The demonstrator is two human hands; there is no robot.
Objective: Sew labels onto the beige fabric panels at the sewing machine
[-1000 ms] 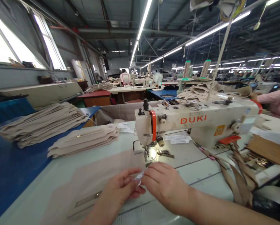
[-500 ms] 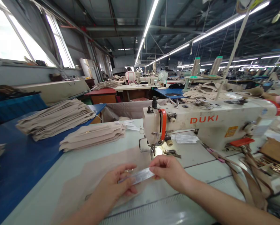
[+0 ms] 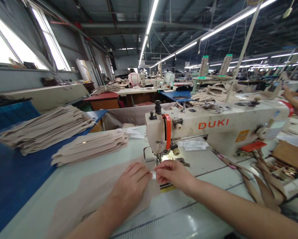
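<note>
A short white strip, glossy in the earlier frame, shows between my two hands just in front of the sewing machine. My left hand is closed over the strip's left end, its fingers curled down on a thin, pale beige fabric sheet. The strip's right end is pinched in my right hand, close to the lit needle area. Most of the strip is hidden under my fingers. Below my right hand a yellow-and-black marking shows on the table.
Folded beige fabric pieces lie left of the machine, with a larger stack on the blue table. White strips lie behind the needle. Scissors and beige straps are at right. Another person's arm shows far right.
Both hands have moved up toward the needle. My left hand has turned over and lowered onto the fabric, covering most of the strip. The view has shifted slightly right.
</note>
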